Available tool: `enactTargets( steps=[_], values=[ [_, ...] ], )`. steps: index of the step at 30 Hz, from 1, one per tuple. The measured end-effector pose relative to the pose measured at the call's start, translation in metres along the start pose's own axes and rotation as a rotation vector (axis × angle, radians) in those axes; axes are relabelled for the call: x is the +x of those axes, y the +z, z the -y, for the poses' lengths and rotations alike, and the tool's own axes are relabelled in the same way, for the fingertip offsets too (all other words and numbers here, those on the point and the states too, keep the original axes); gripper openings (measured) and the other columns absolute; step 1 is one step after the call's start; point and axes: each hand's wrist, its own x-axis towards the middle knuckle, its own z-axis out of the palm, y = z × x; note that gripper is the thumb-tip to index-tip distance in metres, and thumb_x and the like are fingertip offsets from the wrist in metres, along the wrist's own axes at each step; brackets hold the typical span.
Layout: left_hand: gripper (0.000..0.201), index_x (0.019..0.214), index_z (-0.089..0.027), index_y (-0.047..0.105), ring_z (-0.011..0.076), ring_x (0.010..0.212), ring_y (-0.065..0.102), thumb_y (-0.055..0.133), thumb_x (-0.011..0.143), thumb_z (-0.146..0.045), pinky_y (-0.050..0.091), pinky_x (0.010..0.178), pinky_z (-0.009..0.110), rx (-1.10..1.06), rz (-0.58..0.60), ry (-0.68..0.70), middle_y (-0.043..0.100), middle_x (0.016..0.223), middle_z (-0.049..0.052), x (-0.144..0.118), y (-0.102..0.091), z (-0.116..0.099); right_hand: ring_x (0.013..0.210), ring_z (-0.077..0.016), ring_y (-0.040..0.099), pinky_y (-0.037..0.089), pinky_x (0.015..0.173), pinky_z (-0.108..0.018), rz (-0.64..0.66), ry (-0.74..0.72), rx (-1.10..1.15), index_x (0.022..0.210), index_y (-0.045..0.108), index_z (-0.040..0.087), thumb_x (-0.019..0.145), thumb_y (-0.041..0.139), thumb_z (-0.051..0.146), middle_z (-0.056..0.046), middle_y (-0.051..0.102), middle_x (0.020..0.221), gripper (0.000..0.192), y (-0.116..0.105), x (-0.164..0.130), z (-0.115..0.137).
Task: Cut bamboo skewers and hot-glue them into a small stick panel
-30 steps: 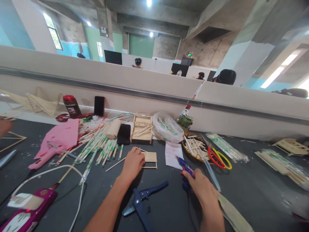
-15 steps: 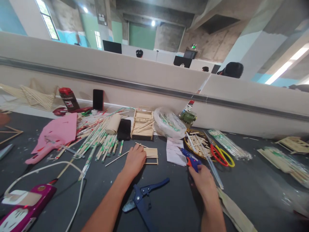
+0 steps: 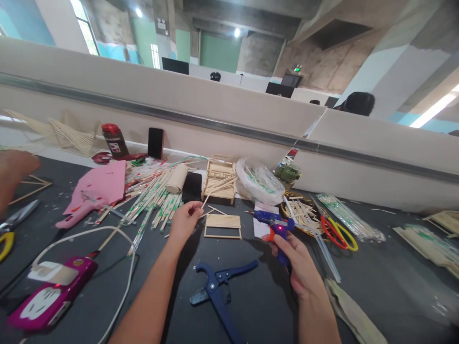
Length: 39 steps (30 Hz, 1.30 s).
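Note:
My left hand (image 3: 185,220) is closed in a pinch on a thin wooden stick (image 3: 205,202), just left of a small stick panel (image 3: 223,221). The panel lies flat on the dark table: close-set sticks with an open frame along the near side. Short loose sticks lie at its far edge. In my right hand (image 3: 294,258) is a blue glue gun (image 3: 274,220) with an orange trigger and a lit red light. Its nozzle points left, toward the panel. Behind stands a stick-built model (image 3: 219,168) with loose sticks on it.
A blue cutter (image 3: 214,289) lies in front of me. Wrapped chopsticks (image 3: 154,191) spread at left, near a purple power strip (image 3: 53,291) and white cable. Rightward are a stick basket (image 3: 304,212) and red-yellow scissors (image 3: 337,231). Another person's hand (image 3: 16,174) shows at far left.
My left hand has come off the panel and now pinches a stick to its left. My right hand has lifted the glue gun and turned it left. The view has shifted slightly.

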Motion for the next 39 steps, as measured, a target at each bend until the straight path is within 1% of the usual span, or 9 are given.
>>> enactTargets(
  steps=[2,8,11,16,22,26,33,36,39],
  values=[
    [0.019,0.088,-0.018,0.068,0.0168,0.077,0.062,0.056,0.077,-0.027,0.045,0.072,0.027,0.04,0.021,0.022,0.071,0.086,0.003,0.001,0.005,0.006,0.06,-0.0099,0.053,0.042,0.055,-0.019,-0.012,-0.036,-0.024,0.096,0.062,0.015,0.075,0.071,0.041,-0.001,0.065,0.071,0.034,0.003,-0.001,0.0],
    [0.015,0.086,-0.021,0.065,0.0184,0.095,0.06,0.051,0.084,-0.022,0.042,0.081,0.029,0.32,0.138,0.25,0.07,0.096,0.003,-0.008,0.028,-0.003,0.072,-0.0192,0.066,0.054,0.061,-0.031,-0.029,-0.055,-0.021,0.113,0.055,0.018,0.072,0.072,0.045,-0.01,0.068,0.103,0.051,0.019,0.0,-0.004],
    [0.011,0.081,-0.021,0.063,0.0188,0.096,0.059,0.053,0.084,-0.02,0.04,0.082,0.029,0.488,0.222,0.327,0.069,0.098,0.004,-0.014,0.033,-0.011,0.056,-0.0139,0.06,0.048,0.049,-0.025,-0.084,-0.051,-0.133,0.103,0.059,0.014,0.072,0.07,0.047,-0.009,0.07,0.091,0.046,0.015,0.004,-0.008],
    [0.011,0.082,-0.021,0.063,0.0191,0.088,0.06,0.053,0.085,-0.021,0.037,0.074,0.029,0.648,0.278,0.282,0.069,0.09,0.004,-0.019,0.035,-0.017,0.042,-0.0095,0.047,0.039,0.041,-0.022,-0.056,-0.042,-0.354,0.088,0.065,0.012,0.074,0.065,0.052,-0.003,0.064,0.062,0.042,0.001,0.004,-0.011],
    [0.012,0.082,-0.023,0.065,0.0206,0.09,0.057,0.054,0.085,-0.024,0.036,0.075,0.031,0.669,0.244,0.283,0.069,0.087,0.003,-0.022,0.035,-0.017,0.04,-0.0119,0.047,0.038,0.042,-0.024,-0.034,-0.06,-0.443,0.086,0.066,0.013,0.074,0.062,0.056,0.001,0.056,0.048,0.045,0.002,0.003,-0.012],
    [0.011,0.084,-0.024,0.065,0.0209,0.089,0.055,0.054,0.085,-0.025,0.038,0.077,0.032,0.62,0.268,0.298,0.069,0.089,0.004,-0.02,0.035,-0.016,0.04,-0.0116,0.047,0.037,0.042,-0.023,-0.042,-0.067,-0.436,0.086,0.065,0.013,0.075,0.061,0.056,0.0,0.059,0.051,0.044,0.005,0.003,-0.011],
    [0.011,0.085,-0.023,0.064,0.0211,0.119,0.048,0.053,0.085,-0.021,0.034,0.099,0.039,0.483,0.34,0.391,0.063,0.122,0.003,-0.015,0.044,-0.005,0.039,-0.0125,0.048,0.037,0.041,-0.024,-0.071,-0.077,-0.422,0.085,0.065,0.013,0.073,0.062,0.058,-0.003,0.063,0.055,0.046,0.007,0.006,-0.012],
    [0.013,0.088,-0.022,0.062,0.0201,0.113,0.054,0.05,0.087,-0.019,0.027,0.105,0.043,0.498,0.331,0.398,0.067,0.112,0.004,-0.015,0.045,-0.002,0.039,-0.0129,0.048,0.037,0.042,-0.025,-0.078,-0.083,-0.433,0.084,0.065,0.014,0.074,0.06,0.058,-0.003,0.063,0.055,0.046,0.008,0.007,-0.015],
    [0.015,0.086,-0.021,0.063,0.0201,0.1,0.059,0.048,0.087,-0.02,0.031,0.1,0.04,0.548,0.278,0.393,0.069,0.099,0.005,-0.016,0.045,-0.004,0.039,-0.0135,0.049,0.037,0.042,-0.025,-0.08,-0.08,-0.452,0.084,0.065,0.014,0.075,0.06,0.057,-0.001,0.06,0.05,0.044,0.009,0.007,-0.016]
  ],
)
